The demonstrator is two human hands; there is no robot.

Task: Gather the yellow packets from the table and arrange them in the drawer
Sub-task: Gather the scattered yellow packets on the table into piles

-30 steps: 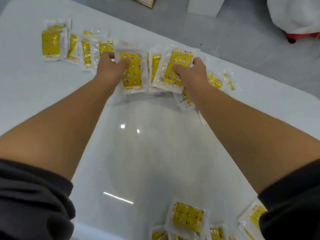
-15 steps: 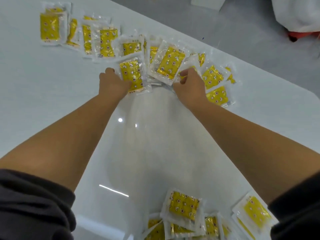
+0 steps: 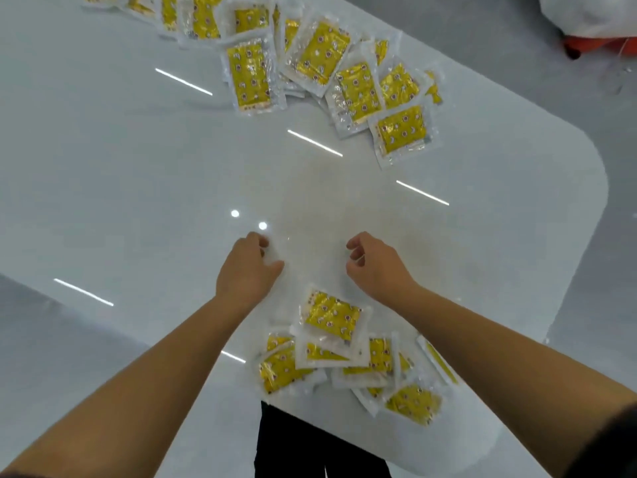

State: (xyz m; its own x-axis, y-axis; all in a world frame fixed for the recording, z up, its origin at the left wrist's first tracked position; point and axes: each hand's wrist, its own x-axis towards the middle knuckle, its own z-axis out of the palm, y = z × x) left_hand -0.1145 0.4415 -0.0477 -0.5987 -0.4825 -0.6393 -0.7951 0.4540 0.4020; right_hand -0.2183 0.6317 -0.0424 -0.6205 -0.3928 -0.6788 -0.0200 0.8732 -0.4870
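now that both hands have left the far packets (image 3: 348, 74), the left hand (image 3: 246, 270) and right hand (image 3: 374, 267) hover loosely curled and empty over the table (image 3: 138, 167). the pile (image 3: 331, 350) at the near edge looks next; no drawer shows.

Flat yellow packets in clear plastic wrappers, in two overlapping clusters: far heap (image 3: 320, 60) across the tabletop, near heap (image 3: 344, 353) at its edge.
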